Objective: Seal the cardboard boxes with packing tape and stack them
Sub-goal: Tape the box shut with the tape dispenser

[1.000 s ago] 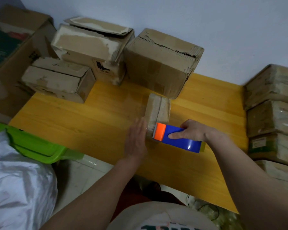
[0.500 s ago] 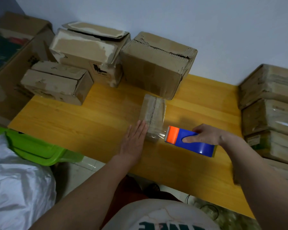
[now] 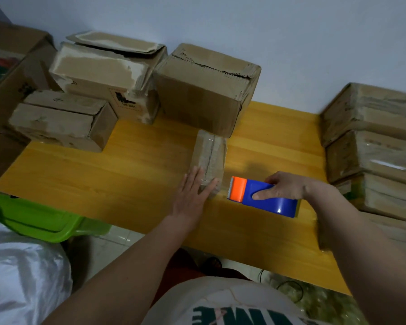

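Observation:
A small cardboard box [image 3: 209, 156] lies on the yellow wooden table [image 3: 131, 174], with clear tape along its top seam. My left hand [image 3: 192, 191] presses flat on the box's near end, fingers straight. My right hand [image 3: 284, 187] grips a blue tape dispenser with an orange head [image 3: 263, 195], held just right of the box's near corner. A short strip of clear tape seems to run from the dispenser to the box.
Three worn cardboard boxes [image 3: 204, 90] [image 3: 103, 73] [image 3: 61, 120] stand at the back left. A stack of taped boxes [image 3: 373, 141] rises at the right edge. A large carton [image 3: 7, 90], a green bin [image 3: 40, 219] and a white bag [image 3: 21, 277] sit to the left.
The dispenser has come off the box's near end and moved right, away from the box. My left hand has stayed pressed on the box.

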The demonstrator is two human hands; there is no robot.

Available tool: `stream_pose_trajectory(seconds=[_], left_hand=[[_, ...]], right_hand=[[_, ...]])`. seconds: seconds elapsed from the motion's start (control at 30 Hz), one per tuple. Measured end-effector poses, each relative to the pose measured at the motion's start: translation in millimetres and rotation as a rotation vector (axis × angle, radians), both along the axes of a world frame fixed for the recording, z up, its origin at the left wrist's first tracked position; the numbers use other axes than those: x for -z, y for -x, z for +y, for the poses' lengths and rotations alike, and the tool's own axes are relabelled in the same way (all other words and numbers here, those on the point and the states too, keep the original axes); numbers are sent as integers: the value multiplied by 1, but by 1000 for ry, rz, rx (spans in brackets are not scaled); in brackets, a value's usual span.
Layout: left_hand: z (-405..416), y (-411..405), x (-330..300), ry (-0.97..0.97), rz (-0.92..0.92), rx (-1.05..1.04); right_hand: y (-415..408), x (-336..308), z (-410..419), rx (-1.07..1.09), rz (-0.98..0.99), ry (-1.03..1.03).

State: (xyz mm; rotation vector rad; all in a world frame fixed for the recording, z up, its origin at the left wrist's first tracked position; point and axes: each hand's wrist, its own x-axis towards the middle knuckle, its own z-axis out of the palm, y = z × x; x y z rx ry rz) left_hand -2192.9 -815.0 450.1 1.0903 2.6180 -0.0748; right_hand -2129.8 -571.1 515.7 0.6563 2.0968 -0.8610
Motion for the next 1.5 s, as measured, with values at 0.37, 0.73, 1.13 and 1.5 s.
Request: stream_pose_trajectory(seconds=[0.37,0.73,1.13,1.5], left_hand=[[-10,10,6,-1,-55,5],[-10,10,8,8,-84,11],[-6,7,6,-1,-94,-32],[8,-4,3,-75,-201,-169]], right_hand=[[2,-11,6,-47,-20,-26],[28,9,-49,-211,-47,-501],[-29,55,-29,64,112,-652],[-16,72,-63,214,756,-590]])
